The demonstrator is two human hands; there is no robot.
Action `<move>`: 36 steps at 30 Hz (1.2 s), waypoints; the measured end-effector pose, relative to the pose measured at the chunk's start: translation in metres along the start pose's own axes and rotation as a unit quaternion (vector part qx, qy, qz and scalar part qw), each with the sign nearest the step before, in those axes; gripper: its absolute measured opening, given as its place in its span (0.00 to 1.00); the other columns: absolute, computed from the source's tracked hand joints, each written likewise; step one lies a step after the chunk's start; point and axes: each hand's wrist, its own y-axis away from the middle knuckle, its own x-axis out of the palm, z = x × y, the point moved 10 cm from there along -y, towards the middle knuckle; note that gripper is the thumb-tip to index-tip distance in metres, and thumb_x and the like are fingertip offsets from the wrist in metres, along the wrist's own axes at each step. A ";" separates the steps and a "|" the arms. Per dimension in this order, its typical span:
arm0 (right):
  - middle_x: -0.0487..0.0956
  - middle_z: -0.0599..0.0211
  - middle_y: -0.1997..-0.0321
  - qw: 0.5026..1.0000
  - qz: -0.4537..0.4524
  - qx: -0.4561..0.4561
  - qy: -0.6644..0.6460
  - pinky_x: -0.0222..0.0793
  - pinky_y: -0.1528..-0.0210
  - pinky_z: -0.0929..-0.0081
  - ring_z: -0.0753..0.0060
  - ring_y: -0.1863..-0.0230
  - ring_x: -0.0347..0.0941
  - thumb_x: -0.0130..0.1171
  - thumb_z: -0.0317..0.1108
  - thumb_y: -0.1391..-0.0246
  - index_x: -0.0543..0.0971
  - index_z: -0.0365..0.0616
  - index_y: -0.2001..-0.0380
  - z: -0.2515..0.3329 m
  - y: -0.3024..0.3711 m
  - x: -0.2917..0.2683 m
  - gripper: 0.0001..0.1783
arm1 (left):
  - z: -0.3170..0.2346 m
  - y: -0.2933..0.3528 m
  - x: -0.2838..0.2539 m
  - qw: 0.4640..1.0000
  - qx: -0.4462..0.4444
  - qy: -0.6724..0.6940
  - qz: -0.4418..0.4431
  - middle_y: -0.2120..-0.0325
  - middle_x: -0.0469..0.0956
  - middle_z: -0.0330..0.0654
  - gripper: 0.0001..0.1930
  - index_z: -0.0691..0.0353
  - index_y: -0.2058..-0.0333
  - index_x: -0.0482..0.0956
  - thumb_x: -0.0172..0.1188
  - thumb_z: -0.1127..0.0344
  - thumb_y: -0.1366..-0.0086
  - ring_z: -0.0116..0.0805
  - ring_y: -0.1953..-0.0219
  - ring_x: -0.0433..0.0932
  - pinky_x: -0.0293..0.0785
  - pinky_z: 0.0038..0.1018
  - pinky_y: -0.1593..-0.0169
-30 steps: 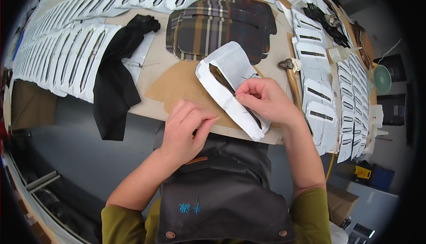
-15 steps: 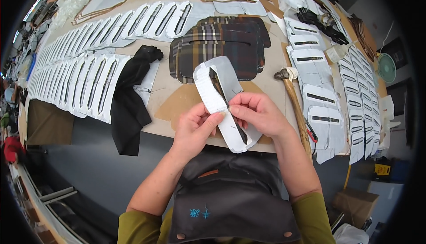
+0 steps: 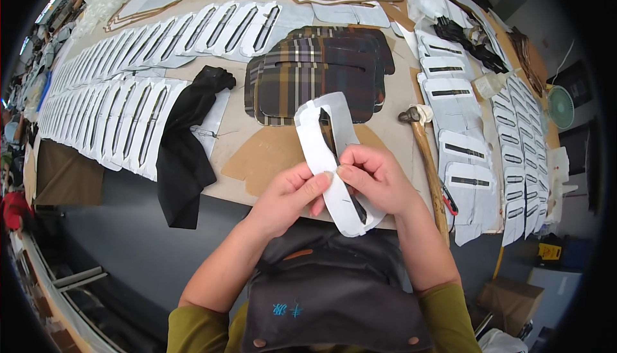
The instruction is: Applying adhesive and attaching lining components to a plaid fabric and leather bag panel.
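1. The left hand (image 3: 286,199) pinches a white slotted piece (image 3: 318,150) by its left long side, thumb on top, fingertips tucked beneath.
2. The right hand (image 3: 379,183) closes thumb against forefinger at the slot, midway along the same piece; whether a small part sits inside that pinch cannot be told.
3. Neither hand is nearer: the thumb tips meet almost side by side over the piece's middle, leaving both ends free.
4. The piece is held up at the near edge of the bench (image 3: 400,83), its long axis slanting from far left to near right, its lower end reaching past that edge in this view.
5. Beyond the left hand, brown paper (image 3: 257,157) lies near the edge; plaid panels (image 3: 308,73) lie farther in.
6. Black cloth (image 3: 183,154) drapes over the near edge at left, beside rows of slotted white pieces (image 3: 96,122).
7. To the right, a hammer (image 3: 429,167) points its handle toward the near edge.
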 end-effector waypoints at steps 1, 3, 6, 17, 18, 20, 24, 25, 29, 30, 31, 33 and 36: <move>0.79 0.72 0.75 0.988 -0.049 -0.030 0.147 0.67 0.73 0.74 0.80 0.73 0.75 0.60 0.33 0.34 0.76 0.41 0.69 0.013 0.002 -0.004 0.10 | -0.001 0.001 0.000 1.000 0.002 0.002 -0.002 0.70 0.79 0.37 0.13 0.65 0.56 0.79 0.60 0.59 0.25 0.19 0.74 0.72 0.67 0.22 0.71; 0.79 0.68 0.75 0.950 -0.093 -0.059 0.291 0.67 0.73 0.70 0.74 0.74 0.76 0.60 0.31 0.36 0.75 0.41 0.70 0.031 0.005 0.001 0.09 | -0.027 0.005 -0.007 0.940 0.107 -0.315 -0.080 0.73 0.78 0.39 0.11 0.66 0.64 0.76 0.64 0.63 0.28 0.23 0.76 0.73 0.67 0.25 0.73; 0.75 0.57 0.77 0.812 -0.183 -0.151 0.533 0.67 0.73 0.60 0.49 0.75 0.73 0.63 0.26 0.47 0.73 0.42 0.74 0.060 0.015 0.012 0.07 | -0.051 0.015 0.016 0.864 0.175 -0.460 -0.106 0.77 0.76 0.42 0.12 0.66 0.69 0.74 0.68 0.66 0.33 0.29 0.78 0.74 0.68 0.29 0.73; 0.73 0.62 0.79 0.786 -0.190 -0.175 0.561 0.66 0.75 0.60 0.54 0.77 0.72 0.65 0.25 0.50 0.72 0.44 0.76 0.065 0.023 0.011 0.10 | -0.055 0.016 0.028 0.850 0.219 -0.470 -0.092 0.76 0.77 0.46 0.13 0.65 0.68 0.76 0.70 0.65 0.36 0.38 0.78 0.77 0.73 0.31 0.73; 0.73 0.62 0.79 0.794 -0.195 -0.173 0.549 0.66 0.75 0.60 0.54 0.77 0.72 0.66 0.25 0.51 0.72 0.44 0.76 0.065 0.023 0.008 0.10 | -0.053 0.015 0.026 0.853 0.210 -0.467 -0.096 0.76 0.77 0.45 0.13 0.66 0.68 0.76 0.70 0.65 0.36 0.38 0.77 0.77 0.73 0.32 0.72; 0.72 0.62 0.79 0.785 -0.191 -0.177 0.562 0.66 0.75 0.61 0.54 0.77 0.72 0.66 0.25 0.51 0.72 0.44 0.77 0.068 0.023 0.011 0.11 | -0.051 0.015 0.025 0.862 0.208 -0.452 -0.093 0.77 0.76 0.43 0.11 0.66 0.67 0.76 0.69 0.67 0.35 0.33 0.78 0.75 0.71 0.29 0.73; 0.71 0.62 0.80 0.761 -0.169 -0.178 0.600 0.66 0.75 0.61 0.55 0.77 0.72 0.65 0.26 0.50 0.70 0.44 0.77 0.070 0.020 0.018 0.12 | -0.056 0.022 0.033 0.836 0.264 -0.472 -0.094 0.77 0.76 0.44 0.08 0.67 0.63 0.75 0.65 0.70 0.32 0.35 0.79 0.75 0.69 0.30 0.74; 0.71 0.62 0.80 0.760 -0.170 -0.176 0.602 0.66 0.75 0.61 0.55 0.77 0.72 0.65 0.26 0.50 0.70 0.44 0.77 0.070 0.020 0.019 0.12 | -0.056 0.022 0.033 0.837 0.265 -0.469 -0.093 0.77 0.76 0.44 0.08 0.67 0.63 0.75 0.65 0.70 0.32 0.35 0.79 0.75 0.69 0.30 0.74; 0.72 0.63 0.80 0.747 -0.140 -0.168 0.627 0.67 0.74 0.60 0.54 0.77 0.72 0.66 0.29 0.49 0.69 0.45 0.77 0.066 0.016 0.029 0.13 | -0.053 0.021 0.030 0.824 0.225 -0.506 -0.117 0.77 0.76 0.48 0.07 0.69 0.62 0.74 0.62 0.71 0.30 0.41 0.79 0.75 0.68 0.35 0.74; 0.72 0.63 0.80 0.744 -0.140 -0.176 0.629 0.67 0.74 0.60 0.55 0.77 0.73 0.66 0.29 0.49 0.69 0.45 0.77 0.066 0.016 0.029 0.13 | -0.051 0.020 0.027 0.822 0.209 -0.512 -0.134 0.77 0.75 0.49 0.08 0.69 0.62 0.74 0.62 0.71 0.30 0.42 0.80 0.75 0.68 0.36 0.74; 0.72 0.63 0.80 0.740 -0.141 -0.184 0.631 0.68 0.74 0.60 0.55 0.76 0.73 0.66 0.29 0.49 0.69 0.45 0.77 0.067 0.016 0.030 0.13 | -0.050 0.020 0.028 0.823 0.210 -0.510 -0.135 0.77 0.75 0.49 0.08 0.69 0.62 0.74 0.62 0.71 0.30 0.42 0.80 0.75 0.68 0.36 0.74; 0.72 0.63 0.80 0.743 -0.136 -0.176 0.631 0.67 0.74 0.60 0.55 0.76 0.73 0.66 0.29 0.49 0.70 0.45 0.77 0.066 0.016 0.031 0.13 | -0.053 0.023 0.025 0.809 0.212 -0.524 -0.164 0.78 0.76 0.49 0.08 0.68 0.65 0.73 0.62 0.70 0.30 0.41 0.81 0.74 0.68 0.35 0.75; 0.73 0.63 0.79 0.756 -0.140 -0.166 0.618 0.67 0.75 0.60 0.55 0.77 0.73 0.66 0.28 0.50 0.70 0.45 0.77 0.067 0.018 0.031 0.12 | -0.055 0.021 0.025 0.818 0.228 -0.503 -0.160 0.78 0.76 0.48 0.08 0.68 0.65 0.73 0.63 0.71 0.31 0.39 0.81 0.74 0.68 0.34 0.75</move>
